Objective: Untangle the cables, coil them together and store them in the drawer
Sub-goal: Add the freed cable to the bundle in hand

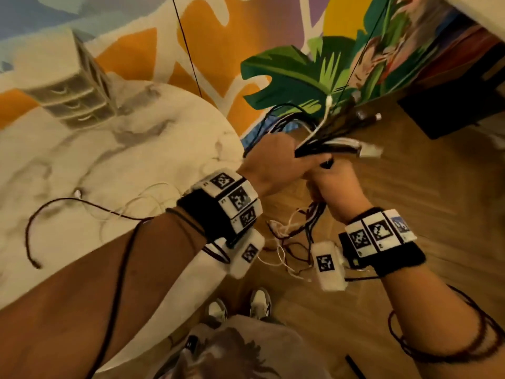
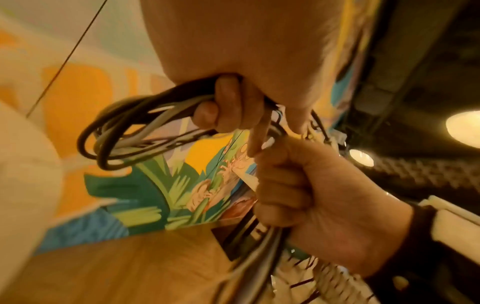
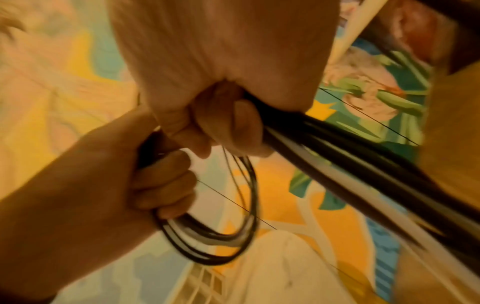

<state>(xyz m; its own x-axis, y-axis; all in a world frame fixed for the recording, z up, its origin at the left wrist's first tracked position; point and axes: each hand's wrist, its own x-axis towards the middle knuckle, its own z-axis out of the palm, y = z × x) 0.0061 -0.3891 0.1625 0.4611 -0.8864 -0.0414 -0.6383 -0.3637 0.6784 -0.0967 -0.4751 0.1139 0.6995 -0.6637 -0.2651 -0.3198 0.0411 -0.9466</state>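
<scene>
**What we wear**

Around our left wrist (image 1: 218, 206) and right wrist (image 1: 382, 239) sit black bands carrying white blocks printed with black-and-white square markers. Thin dark cords loop our forearms. Below, pale sneakers (image 1: 259, 302) and a grey shirt.

Cables (image 1: 325, 143): black and white mixed; desk (image 1: 114, 160): white marble, grey veining; rug (image 1: 218, 50): orange, green leaf, blue; floor (image 1: 437, 201): brown herringbone wood; drawer unit (image 1: 73, 94): cream.
</scene>
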